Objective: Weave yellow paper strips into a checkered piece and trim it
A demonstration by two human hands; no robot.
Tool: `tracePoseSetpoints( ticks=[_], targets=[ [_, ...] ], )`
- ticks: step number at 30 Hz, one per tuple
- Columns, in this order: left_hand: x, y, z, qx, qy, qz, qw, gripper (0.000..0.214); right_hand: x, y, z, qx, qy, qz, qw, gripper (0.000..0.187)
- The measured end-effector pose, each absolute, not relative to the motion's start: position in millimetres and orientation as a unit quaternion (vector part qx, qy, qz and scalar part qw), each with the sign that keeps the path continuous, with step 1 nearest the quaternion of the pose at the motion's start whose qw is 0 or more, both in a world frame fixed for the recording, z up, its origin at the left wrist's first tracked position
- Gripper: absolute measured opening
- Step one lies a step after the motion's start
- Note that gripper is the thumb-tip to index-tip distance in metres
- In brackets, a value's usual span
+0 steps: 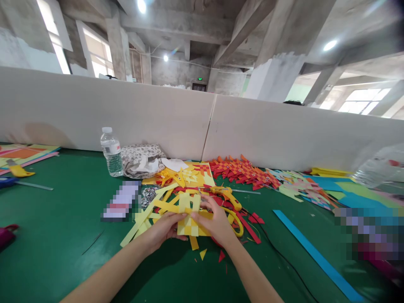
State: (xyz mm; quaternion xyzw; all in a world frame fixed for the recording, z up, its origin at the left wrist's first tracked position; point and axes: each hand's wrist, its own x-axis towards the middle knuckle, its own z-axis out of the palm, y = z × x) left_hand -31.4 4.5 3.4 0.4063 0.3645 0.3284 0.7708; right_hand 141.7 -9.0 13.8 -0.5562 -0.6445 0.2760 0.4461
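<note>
Between my two hands is a woven piece of pale-yellow and golden paper strips [188, 228], checkered at its lower part, with loose strip ends sticking out. My left hand [166, 229] pinches its left side, thumb on top and fingers underneath. Closed on the right side is my right hand [216, 219], its thumb near the middle of the weave. Loose yellow paper strips [139, 229] lie under and to the left of the hands. Just beyond the right hand rests a yellow hot glue gun [227, 194], its black cord running right. Small red and yellow scraps lie nearby.
A water bottle [112, 153] stands beside a patterned cloth bag [139, 158]. Woven red-orange paper fish [241, 170] are heaped by the white partition [164, 115]. A phone [121, 202] lies left, a long blue strip [315, 252] right. Coloured paper sheets [350, 191] lie at far right.
</note>
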Motion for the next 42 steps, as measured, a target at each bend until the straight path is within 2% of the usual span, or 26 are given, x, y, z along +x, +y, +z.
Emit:
tracePoseSetpoints(
  ticks=[10, 15, 26, 35, 42],
  targets=[
    [-31.4, 4.6, -1.3, 0.419, 0.388, 0.319, 0.756, 0.028, 145.7, -6.4, 15.3, -0.513, -0.62, 0.376, 0.458, 0.036],
    [-31.1, 3.3, 1.3, 0.402, 0.377, 0.325, 0.769, 0.029, 144.0, -6.7, 13.5, -0.526, -0.602, 0.361, 0.48, 0.04],
    [-29.2, 8.9, 3.7, 0.339, 0.378, 0.38, 0.773, 0.037, 138.4, -8.6, 13.7, -0.527, -0.58, 0.371, 0.498, 0.027],
    [-31.5, 8.6, 2.3, 0.349, 0.39, 0.372, 0.766, 0.036, 137.2, -7.0, 10.3, -0.481, -0.568, 0.428, 0.512, 0.038],
    [-30.8, 8.0, 2.9, 0.364, 0.392, 0.331, 0.777, 0.028, 141.5, -7.6, 13.3, -0.511, -0.564, 0.472, 0.444, 0.037]
  ],
)
